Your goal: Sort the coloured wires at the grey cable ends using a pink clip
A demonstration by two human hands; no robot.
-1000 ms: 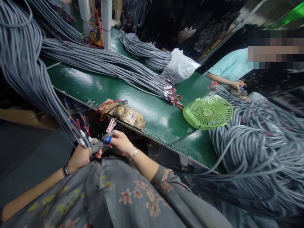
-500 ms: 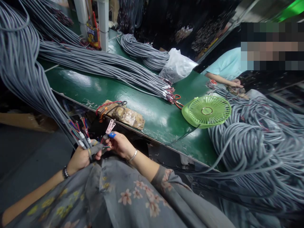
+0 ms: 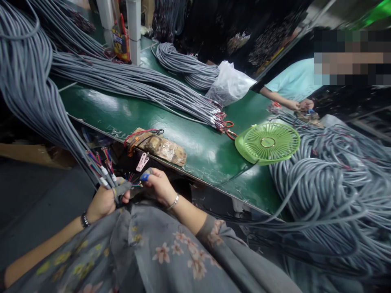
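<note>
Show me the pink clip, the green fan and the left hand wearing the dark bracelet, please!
Pink clip (image 3: 141, 164), head view: the middle of its body.
Green fan (image 3: 267, 142), head view: the round center of its grille.
Left hand (image 3: 104, 201), head view: the back of the hand.

I'm in a cable workshop, no question. The green workbench (image 3: 207, 156) in front of me is piled with bundles of grey cable (image 3: 134, 83), there's a big looped cable heap (image 3: 324, 183) to my right, bare coloured wire ends (image 3: 106, 156) by my lap, and a co-worker (image 3: 296, 79) past the heap.
</note>
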